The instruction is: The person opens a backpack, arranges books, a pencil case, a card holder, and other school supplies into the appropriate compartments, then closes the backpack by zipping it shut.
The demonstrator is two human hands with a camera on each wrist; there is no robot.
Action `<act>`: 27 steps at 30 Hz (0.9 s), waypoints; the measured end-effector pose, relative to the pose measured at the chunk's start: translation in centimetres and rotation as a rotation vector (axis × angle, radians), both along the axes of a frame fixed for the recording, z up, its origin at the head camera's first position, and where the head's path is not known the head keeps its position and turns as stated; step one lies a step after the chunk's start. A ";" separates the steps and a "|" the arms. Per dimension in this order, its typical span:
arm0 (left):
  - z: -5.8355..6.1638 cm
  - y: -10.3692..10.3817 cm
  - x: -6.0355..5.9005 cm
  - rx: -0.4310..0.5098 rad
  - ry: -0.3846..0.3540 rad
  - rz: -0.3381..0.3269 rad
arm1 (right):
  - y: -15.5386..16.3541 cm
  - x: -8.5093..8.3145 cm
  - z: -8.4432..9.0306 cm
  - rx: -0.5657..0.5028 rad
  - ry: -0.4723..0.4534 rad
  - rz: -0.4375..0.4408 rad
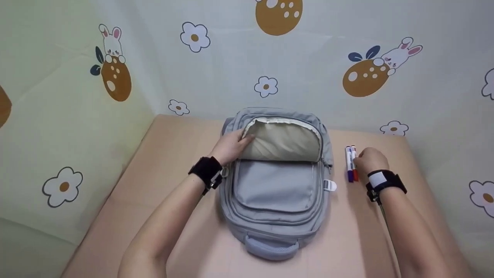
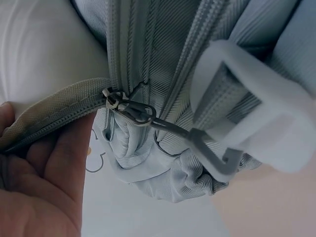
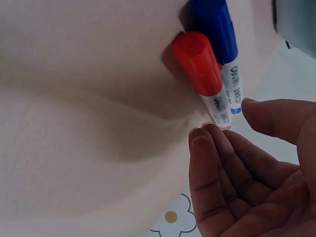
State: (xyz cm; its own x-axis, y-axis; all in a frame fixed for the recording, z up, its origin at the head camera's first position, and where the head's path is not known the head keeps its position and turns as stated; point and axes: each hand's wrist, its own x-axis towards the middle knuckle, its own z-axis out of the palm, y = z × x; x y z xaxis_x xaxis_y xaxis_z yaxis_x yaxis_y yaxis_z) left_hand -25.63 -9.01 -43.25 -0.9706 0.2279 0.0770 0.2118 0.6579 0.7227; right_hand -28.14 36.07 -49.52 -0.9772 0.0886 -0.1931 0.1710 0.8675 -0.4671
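Note:
A grey backpack (image 1: 276,187) lies on the table with its front pocket unzipped and the pale lining of the pocket flap (image 1: 287,141) showing. My left hand (image 1: 229,146) pinches the zipped edge of that flap on its left side. In the left wrist view, a zipper pull (image 2: 133,112) hangs beside the fingers. To the right of the bag lie a blue marker (image 1: 349,164) and a red marker (image 1: 354,166), side by side. My right hand (image 3: 252,177) is at the red marker's far end, thumb apart from the bent fingers; whether the fingertips touch it I cannot tell.
The table (image 1: 162,154) is covered in a plain peach surface. Behind and beside it hangs a pale cloth (image 1: 227,65) printed with flowers and rabbits. A white buckle (image 1: 330,185) sticks out from the bag's right side, and its carry handle (image 1: 272,249) faces me.

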 end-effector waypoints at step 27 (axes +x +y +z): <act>0.0 -0.3 0.7 0.012 -0.001 0.010 | 0.1 1.1 0.6 -0.005 0.039 -0.023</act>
State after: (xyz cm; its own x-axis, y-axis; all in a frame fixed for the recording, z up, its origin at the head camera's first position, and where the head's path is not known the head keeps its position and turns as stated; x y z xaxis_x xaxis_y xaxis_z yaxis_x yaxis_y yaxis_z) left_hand -24.91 -9.32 -43.28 -0.9728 0.2178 0.0787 0.2049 0.6511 0.7308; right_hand -27.02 36.15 -48.96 -0.9817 0.1107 -0.1550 0.1726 0.8612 -0.4781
